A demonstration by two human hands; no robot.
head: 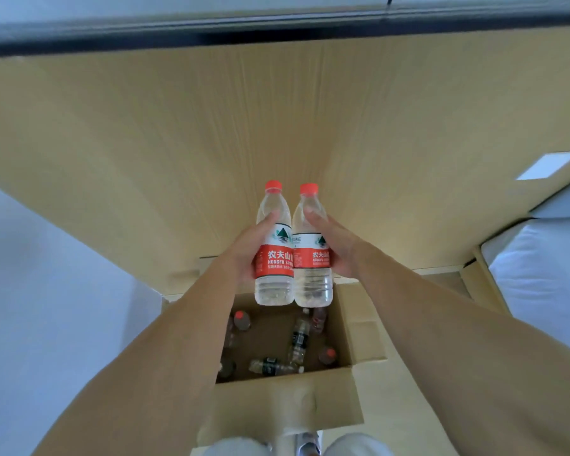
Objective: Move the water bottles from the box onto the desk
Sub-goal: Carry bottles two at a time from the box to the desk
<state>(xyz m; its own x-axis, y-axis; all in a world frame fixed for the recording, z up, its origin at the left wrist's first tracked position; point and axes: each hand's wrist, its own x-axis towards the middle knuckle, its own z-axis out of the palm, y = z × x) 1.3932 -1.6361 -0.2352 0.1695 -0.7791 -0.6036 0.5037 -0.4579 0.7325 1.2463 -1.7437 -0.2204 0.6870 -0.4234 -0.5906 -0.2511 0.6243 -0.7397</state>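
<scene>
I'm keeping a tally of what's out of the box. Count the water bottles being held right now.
2: one in the left hand, bottle; one in the right hand, bottle. Both upright, side by side above the box.

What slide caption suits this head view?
Left hand and right hand each hold a red-capped water bottle above the open cardboard box, before the wooden desk.

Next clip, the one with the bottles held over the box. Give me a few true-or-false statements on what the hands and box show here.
1. Each hand holds one water bottle: the left hand the left bottle, the right hand the right bottle. True.
2. Both held bottles have blue caps. False: the caps are red.
3. The cardboard box is empty. False: several bottles remain inside.
4. The held bottles stand on the desk. False: they are in the air above the box.
</scene>
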